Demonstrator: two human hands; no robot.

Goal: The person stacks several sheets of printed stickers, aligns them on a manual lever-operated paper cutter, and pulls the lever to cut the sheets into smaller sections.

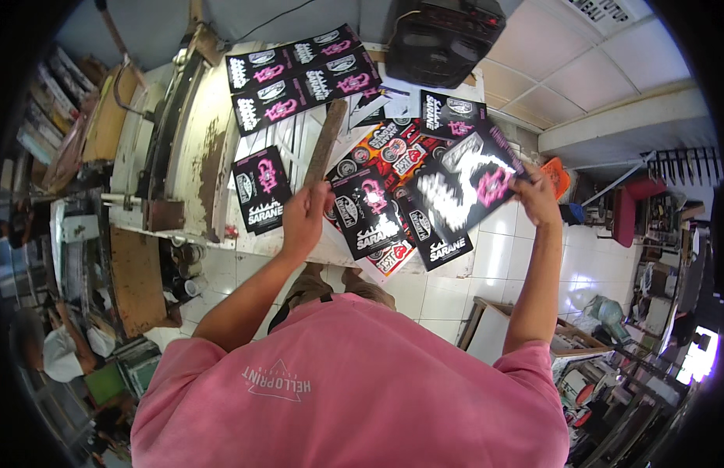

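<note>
My left hand [303, 220] is closed around the lower end of a worn wooden strip [328, 142], which points away over the table. At the right, my right hand [538, 196] pinches the edge of a black printed sheet [454, 199] with white and pink designs; it is tilted and shines with glare. Left of my left hand lies a small stack of black cards [260, 191]. Between my hands, another black card [367, 217] rests on an orange-red sticker sheet [401, 152]. A further black card [449, 254] lies partly under the held sheet.
Large black printed sheets [303, 82] lie at the table's back left. A black speaker [436, 47] stands behind at the right. The white table's [257, 244] front edge is close to my body. A long worn frame [198, 148] borders the left side. A person [62, 347] is far left.
</note>
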